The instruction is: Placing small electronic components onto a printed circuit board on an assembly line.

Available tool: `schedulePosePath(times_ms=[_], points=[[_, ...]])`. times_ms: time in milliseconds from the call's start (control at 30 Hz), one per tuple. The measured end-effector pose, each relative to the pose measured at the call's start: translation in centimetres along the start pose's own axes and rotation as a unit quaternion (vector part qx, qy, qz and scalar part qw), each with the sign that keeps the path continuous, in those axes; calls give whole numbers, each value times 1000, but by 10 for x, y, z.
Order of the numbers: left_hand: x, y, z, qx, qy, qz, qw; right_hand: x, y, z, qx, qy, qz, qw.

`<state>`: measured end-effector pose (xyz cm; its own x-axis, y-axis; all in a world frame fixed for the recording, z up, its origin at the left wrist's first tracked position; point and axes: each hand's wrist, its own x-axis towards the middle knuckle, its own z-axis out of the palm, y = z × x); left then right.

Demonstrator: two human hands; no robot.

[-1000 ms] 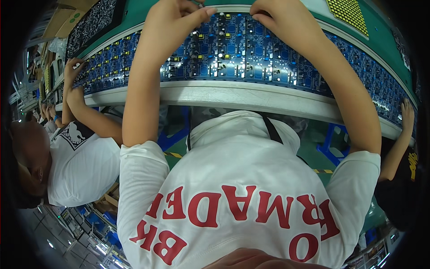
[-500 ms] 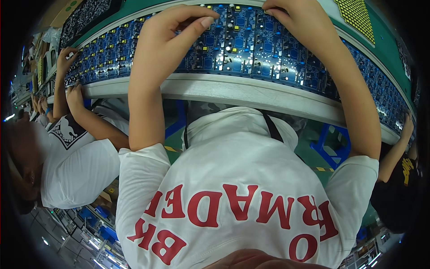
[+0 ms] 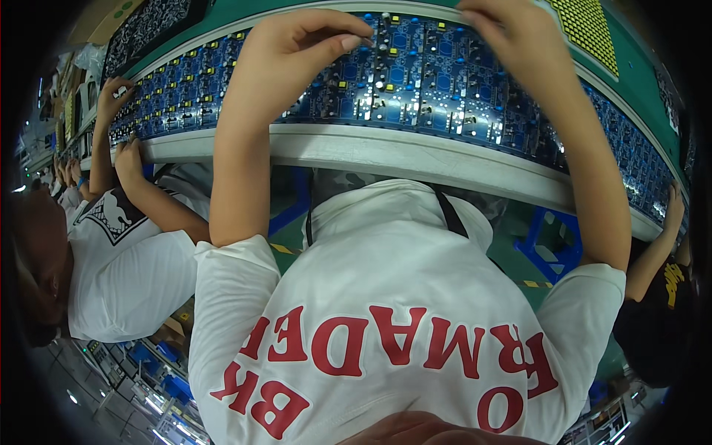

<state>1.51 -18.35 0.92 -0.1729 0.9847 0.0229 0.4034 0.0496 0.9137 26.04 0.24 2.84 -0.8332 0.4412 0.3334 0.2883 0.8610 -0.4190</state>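
Blue circuit boards (image 3: pixel 406 100) lie edge to edge in a long band along the work line, dotted with yellow, white and blue parts. Over the boards at the far side, my left hand (image 3: pixel 300 55) is pinched, thumb against forefinger. Something tiny and dark may be at its fingertips, too small to name. To its right, my right hand (image 3: pixel 515 37) is raised above the band's far edge, its fingers blurred by motion and partly cut by the frame's top. A small yellow component (image 3: pixel 441 27) sits on the board just left of that hand.
A block of yellow components (image 3: pixel 586 33) lies beyond the rail at the upper right. The pale near rail (image 3: pixel 415 157) runs before me. At the left, a co-worker's hands (image 3: pixel 113 100) reach the boards; another person's hand (image 3: pixel 673 208) touches the far right end.
My right hand has lifted off the boards and moved up and right, leaving a yellow component in sight. My left hand has shifted slightly right and nearer, still pinched.
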Motion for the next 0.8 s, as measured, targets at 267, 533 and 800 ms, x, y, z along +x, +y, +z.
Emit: schedulePosePath(times_ms=[267,533,800], points=[[38,28,16,123,-47,-28,991,-7,81,-25,-147,110,92,979],[68,23,44,282,-3,36,959,-11,95,-24,-198,103,33,974],[82,28,68,334,17,164,928,-15,96,-22,-199,128,25,971]])
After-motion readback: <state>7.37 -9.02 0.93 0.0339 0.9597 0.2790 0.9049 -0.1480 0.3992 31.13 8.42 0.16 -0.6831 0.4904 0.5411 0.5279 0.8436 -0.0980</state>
